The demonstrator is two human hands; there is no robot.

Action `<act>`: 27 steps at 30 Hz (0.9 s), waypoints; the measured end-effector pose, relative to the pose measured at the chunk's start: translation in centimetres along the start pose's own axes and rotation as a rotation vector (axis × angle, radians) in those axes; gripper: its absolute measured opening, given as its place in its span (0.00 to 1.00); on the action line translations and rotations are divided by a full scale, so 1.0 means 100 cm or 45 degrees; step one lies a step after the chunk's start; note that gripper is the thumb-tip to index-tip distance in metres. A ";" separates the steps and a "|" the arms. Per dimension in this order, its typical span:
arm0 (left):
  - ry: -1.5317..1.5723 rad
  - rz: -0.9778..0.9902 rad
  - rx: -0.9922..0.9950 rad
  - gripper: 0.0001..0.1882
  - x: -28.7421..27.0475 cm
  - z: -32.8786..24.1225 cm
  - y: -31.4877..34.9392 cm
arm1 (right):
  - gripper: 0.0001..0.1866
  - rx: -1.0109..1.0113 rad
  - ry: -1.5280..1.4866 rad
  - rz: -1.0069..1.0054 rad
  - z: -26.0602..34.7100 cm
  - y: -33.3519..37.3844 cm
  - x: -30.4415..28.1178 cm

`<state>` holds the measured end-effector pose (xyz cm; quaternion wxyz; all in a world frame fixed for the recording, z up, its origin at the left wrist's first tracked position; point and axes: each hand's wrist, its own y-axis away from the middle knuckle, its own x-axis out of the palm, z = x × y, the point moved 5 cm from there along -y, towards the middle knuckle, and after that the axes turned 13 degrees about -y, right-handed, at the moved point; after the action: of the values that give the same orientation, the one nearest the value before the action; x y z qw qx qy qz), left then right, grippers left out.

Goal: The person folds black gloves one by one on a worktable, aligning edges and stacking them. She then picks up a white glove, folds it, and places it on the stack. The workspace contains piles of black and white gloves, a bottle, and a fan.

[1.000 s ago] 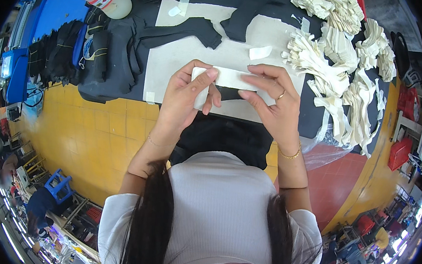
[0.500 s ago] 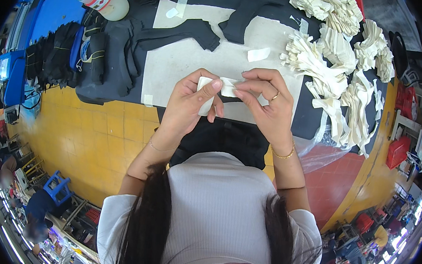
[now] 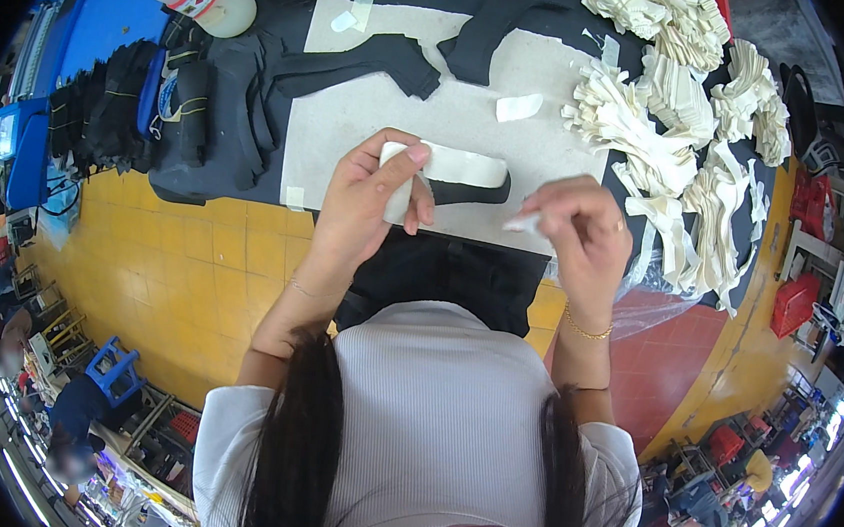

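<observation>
My left hand [image 3: 360,196] is closed on a curved cream fabric piece [image 3: 466,165], pinched between thumb and fingers, one end pointing right and the other hanging beside the palm. Just beneath that piece shows a black curved fabric piece [image 3: 484,191]; whether the two are joined I cannot tell. To the right, apart from the fabric, my right hand [image 3: 588,223] pinches a small whitish scrap [image 3: 523,222], blurred by motion. Both hands are over the near edge of a pale sheet [image 3: 357,87] on the dark table. A loose white scrap [image 3: 518,107] lies farther back on the sheet.
Cream fabric strips [image 3: 644,132] lie in several stacks on the right. Black cut pieces [image 3: 369,63] lie at the back and left, near tied black bundles [image 3: 193,108]. A bottle with a blue cap [image 3: 204,1] lies at the far left. Clear plastic [image 3: 639,308] hangs at the right edge.
My right hand has pulled away to the right with a small whitish scrap. The cream piece, earlier gripped by both hands, now stays in my left hand with its right end showing.
</observation>
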<state>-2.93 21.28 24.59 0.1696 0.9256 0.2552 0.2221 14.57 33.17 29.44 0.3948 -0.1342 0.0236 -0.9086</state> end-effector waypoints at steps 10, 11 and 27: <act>-0.962 0.216 0.188 0.04 -0.037 -0.007 0.032 | 0.09 0.752 0.253 0.040 -0.058 -0.017 0.002; -0.949 0.315 0.118 0.03 -0.034 -0.001 0.035 | 0.08 0.769 0.304 0.056 -0.061 -0.020 0.005; -1.605 0.352 0.468 0.05 -0.008 0.015 0.041 | 0.11 0.692 0.611 0.115 -0.072 -0.030 0.020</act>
<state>-1.14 17.26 24.80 0.0957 0.9163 0.0202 -0.3884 9.22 33.28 23.38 0.4390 0.1940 -0.1208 -0.8690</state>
